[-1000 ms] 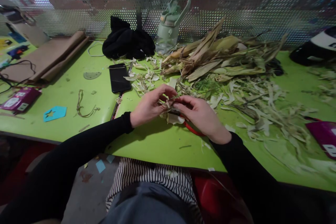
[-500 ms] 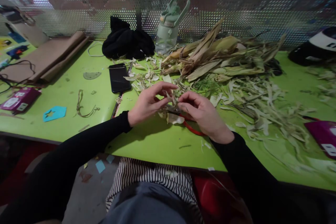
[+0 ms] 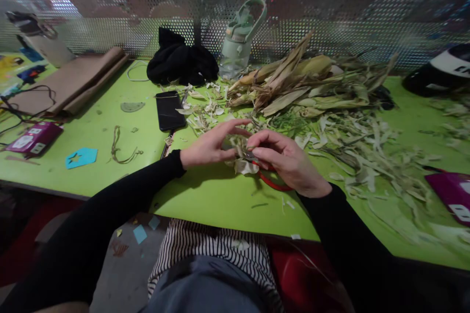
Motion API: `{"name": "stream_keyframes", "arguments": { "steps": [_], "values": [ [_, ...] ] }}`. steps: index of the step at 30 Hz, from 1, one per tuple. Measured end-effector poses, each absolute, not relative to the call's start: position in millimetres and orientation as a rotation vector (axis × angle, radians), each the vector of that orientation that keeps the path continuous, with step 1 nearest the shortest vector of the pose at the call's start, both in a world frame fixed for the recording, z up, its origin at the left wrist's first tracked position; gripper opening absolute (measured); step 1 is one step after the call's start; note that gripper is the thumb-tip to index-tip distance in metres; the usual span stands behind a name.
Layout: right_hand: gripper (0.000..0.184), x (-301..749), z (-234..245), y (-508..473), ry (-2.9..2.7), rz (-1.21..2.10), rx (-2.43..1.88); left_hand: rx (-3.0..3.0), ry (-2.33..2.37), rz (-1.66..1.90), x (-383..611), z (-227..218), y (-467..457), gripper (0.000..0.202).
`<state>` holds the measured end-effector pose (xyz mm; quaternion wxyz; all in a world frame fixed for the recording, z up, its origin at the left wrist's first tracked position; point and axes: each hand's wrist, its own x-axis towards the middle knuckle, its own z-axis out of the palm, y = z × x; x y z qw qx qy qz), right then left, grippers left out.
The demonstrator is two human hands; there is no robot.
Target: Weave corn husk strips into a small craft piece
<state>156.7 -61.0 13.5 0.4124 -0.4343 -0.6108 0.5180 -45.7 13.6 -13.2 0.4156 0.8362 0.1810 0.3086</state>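
My left hand point(image 3: 211, 145) is curved around a small bunched piece of corn husk point(image 3: 240, 145), the thumb below and the fingers above it. From the other side, my right hand point(image 3: 282, 160) pinches at the same piece, thumb and forefinger together; its fingertips partly hide the husk. Under the right hand lie scissors with a red handle point(image 3: 273, 185), resting on the table and partly covered. A pale husk scrap point(image 3: 246, 167) sits beside the scissors, just below the hands.
A heap of dried corn husks point(image 3: 312, 80) lies behind the hands, with shredded strips point(image 3: 370, 149) spreading right. At the left are a black phone point(image 3: 171, 111), a twisted cord point(image 3: 119, 149) and a blue paper tag point(image 3: 81, 158). A green bottle point(image 3: 237, 49) stands by the perforated screen.
My left hand's fingers have stretched out a little more, and the bunched husk shows more clearly between the hands. The whole view has shifted slightly.
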Motion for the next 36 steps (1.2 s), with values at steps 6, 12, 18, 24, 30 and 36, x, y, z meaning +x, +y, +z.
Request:
{"name": "stream_keyframes", "arguments": {
  "steps": [6,12,18,24,30,36],
  "values": [
    [0.017,170.6,11.4,-54.5,-1.562,1.03,-1.144,2.269,0.503,0.877,-36.7,-18.0,19.7,0.047],
    [0.052,169.3,19.3,-49.3,-1.894,0.891,-1.361,2.416,0.502,0.809,-31.9,4.5,15.6,0.042],
    [0.023,184.9,26.2,-71.1,-2.282,0.543,-1.806,2.544,0.699,0.77,-24.1,32.4,35.8,0.027],
    [0.021,198.4,20.7,-88.2,-2.381,0.529,-1.763,2.679,0.898,0.61,-9.0,68.3,58.6,0.015],
    [0.024,200.8,21.2,-76.8,-2.568,0.279,-1.863,2.73,0.78,0.591,0.8,93.0,66.7,0.02],
    [0.021,188.5,22.9,-59.2,-2.691,0.233,-1.925,2.753,0.805,0.675,3.9,105.8,62.6,0.02]
  ]
}}
